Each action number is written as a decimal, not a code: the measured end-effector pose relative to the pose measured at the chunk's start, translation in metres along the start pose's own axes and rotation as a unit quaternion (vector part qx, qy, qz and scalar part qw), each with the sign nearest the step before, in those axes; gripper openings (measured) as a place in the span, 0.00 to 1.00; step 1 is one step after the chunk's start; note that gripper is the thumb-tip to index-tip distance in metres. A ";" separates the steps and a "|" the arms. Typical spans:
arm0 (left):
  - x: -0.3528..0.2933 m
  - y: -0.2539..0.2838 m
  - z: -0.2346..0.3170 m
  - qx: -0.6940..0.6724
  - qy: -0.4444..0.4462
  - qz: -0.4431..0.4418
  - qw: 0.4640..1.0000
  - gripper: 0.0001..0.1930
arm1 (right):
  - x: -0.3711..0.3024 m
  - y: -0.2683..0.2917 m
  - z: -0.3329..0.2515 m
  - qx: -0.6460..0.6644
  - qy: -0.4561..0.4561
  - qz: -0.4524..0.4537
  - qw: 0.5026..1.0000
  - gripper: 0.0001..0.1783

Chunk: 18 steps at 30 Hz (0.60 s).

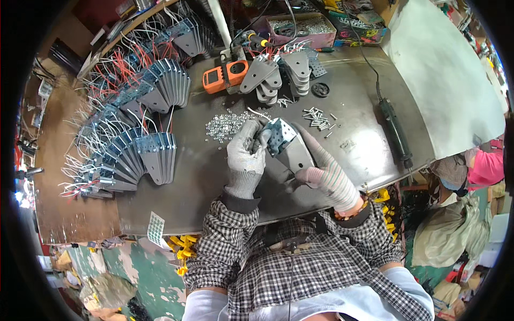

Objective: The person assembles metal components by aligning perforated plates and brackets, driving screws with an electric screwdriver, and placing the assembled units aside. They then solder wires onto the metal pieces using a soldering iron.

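Note:
Above the metal table, my gloved right hand (333,179) grips a tapered grey plate (296,153) with holes and a blue-and-white perforated end. Its thumb lies over the narrow end and its fingers run along the far side. My gloved left hand (247,152) is closed in a pinch at the plate's perforated end, beside a white wire (259,113). Whatever sits between those fingertips is hidden. Just beyond the left hand lies a heap of small shiny nuts (225,126). Short silver screws (318,119) are scattered past the right hand.
Rows of similar wired plates (156,152) fan out at the left. More plates (265,75) are stacked at the back, near an orange meter (225,76) and a black ring (320,90). A corded power screwdriver (394,131) lies right. Bins of hardware (302,28) stand behind.

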State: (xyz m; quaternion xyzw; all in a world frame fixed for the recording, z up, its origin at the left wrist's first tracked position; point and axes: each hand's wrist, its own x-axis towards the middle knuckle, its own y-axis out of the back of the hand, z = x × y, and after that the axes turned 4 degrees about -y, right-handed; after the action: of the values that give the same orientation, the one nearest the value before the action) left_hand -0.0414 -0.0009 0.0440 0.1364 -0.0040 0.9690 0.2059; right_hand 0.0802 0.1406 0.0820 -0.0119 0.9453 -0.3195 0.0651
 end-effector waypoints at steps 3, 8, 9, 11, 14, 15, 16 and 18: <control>-0.004 0.003 -0.017 0.084 -0.106 0.036 0.990 0.06 | 0.004 -0.002 0.001 0.009 -0.042 0.022 0.999 0.49; -0.001 -0.014 -0.025 -0.062 0.052 0.074 0.994 0.07 | 0.019 0.015 0.054 -0.178 0.162 0.065 0.968 0.46; 0.002 -0.023 -0.035 -0.116 0.000 0.125 0.985 0.05 | 0.021 0.013 0.060 -0.316 0.152 0.115 0.930 0.46; 0.000 -0.019 -0.043 -0.112 0.047 0.068 0.990 0.05 | 0.026 0.016 0.078 -0.467 0.168 0.184 0.849 0.48; 0.001 -0.018 -0.046 -0.042 0.080 0.042 0.995 0.06 | 0.030 0.014 0.089 -0.524 0.182 0.202 0.807 0.49; 0.003 -0.016 -0.050 -0.042 0.082 0.045 0.995 0.06 | 0.031 0.012 0.092 -0.524 0.179 0.199 0.808 0.49; 0.007 -0.015 -0.057 -0.072 0.085 0.060 0.992 0.06 | 0.031 0.010 0.095 -0.522 0.188 0.200 0.808 0.49; 0.011 -0.014 -0.053 -0.072 0.063 0.046 0.994 0.07 | 0.033 0.011 0.099 -0.519 0.194 0.195 0.809 0.50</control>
State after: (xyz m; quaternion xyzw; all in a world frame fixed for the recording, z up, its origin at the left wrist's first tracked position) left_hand -0.0590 0.0197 -0.0052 0.0596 -0.0671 0.9814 0.1698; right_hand 0.0610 0.0871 -0.0063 0.2031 0.9457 0.2426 -0.0747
